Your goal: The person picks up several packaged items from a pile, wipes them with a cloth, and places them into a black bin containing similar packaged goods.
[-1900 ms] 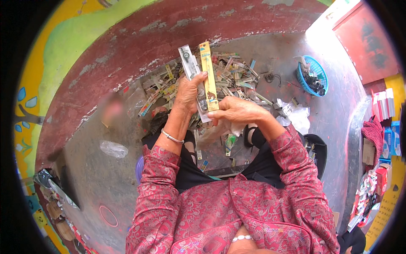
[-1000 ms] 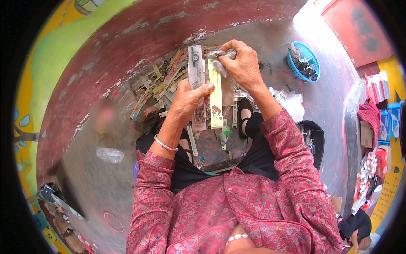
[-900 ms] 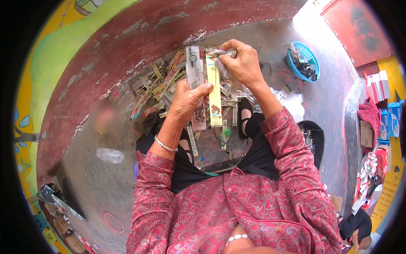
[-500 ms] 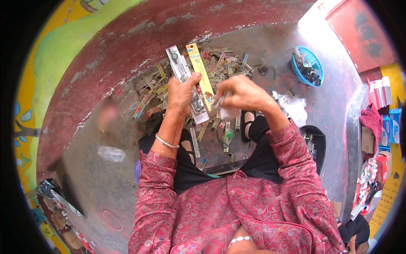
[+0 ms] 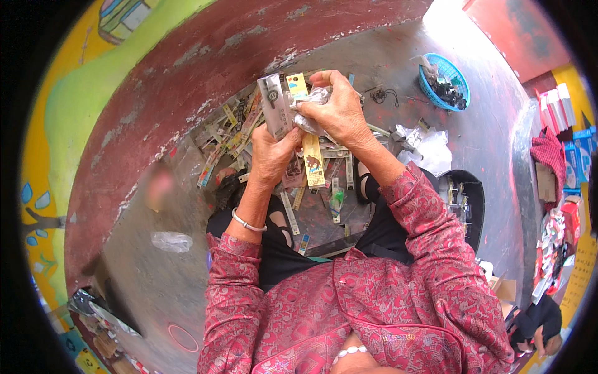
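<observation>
Clamps clear plastic sleeve (image 5: 273,107) and flat yellow strip (image 5: 313,163) in left hand (image 5: 272,154), left of round blue plastic basket (image 5: 446,62) holding dark scraps (image 5: 450,95). Pinches crumpled pale-grey wad (image 5: 317,96) across strip with right hand (image 5: 339,112). Has, below basket, rounded black tub (image 5: 476,209) of small pale pieces (image 5: 461,202).

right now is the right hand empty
No, the right hand holds a crumpled greyish wad over the long yellow package.

The grey floor (image 5: 143,268) carries strewn packets (image 5: 248,117) and 1 blue basket (image 5: 447,65).
</observation>
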